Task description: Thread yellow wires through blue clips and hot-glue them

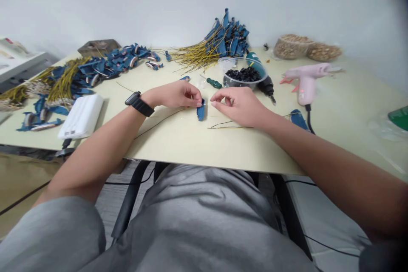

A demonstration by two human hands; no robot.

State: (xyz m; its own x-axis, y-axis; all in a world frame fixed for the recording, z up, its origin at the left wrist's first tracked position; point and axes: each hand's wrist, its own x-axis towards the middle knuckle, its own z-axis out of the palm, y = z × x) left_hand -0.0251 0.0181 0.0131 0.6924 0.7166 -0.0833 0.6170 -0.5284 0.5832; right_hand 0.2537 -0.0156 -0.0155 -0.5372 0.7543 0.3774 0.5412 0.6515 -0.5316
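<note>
My left hand (pixel 188 94) is closed in a pinch on the upper end of a small blue plastic piece (pixel 200 113), held just above the table or touching it. A bright, thin tip sticks out to the right of the fingers, and a dark thin wire (pixel 159 120) runs leftward from under this hand. Just right of the piece, apart from it, my right hand (pixel 237 103) has thumb and forefinger drawn close together; whatever is between them is too small to make out. Thin black and yellow wires (pixel 228 127) lie below the right hand, leading toward another blue piece (pixel 298 120).
Behind my hands are a green screwdriver (pixel 213 83), a clear tub (pixel 227 80) of black parts and a dark-tipped power tool (pixel 267 88). A pink glue gun (pixel 306 80) stands right. Blue wired pieces (pixel 228 40) are heaped behind; a white power bank (pixel 81 117) lies left.
</note>
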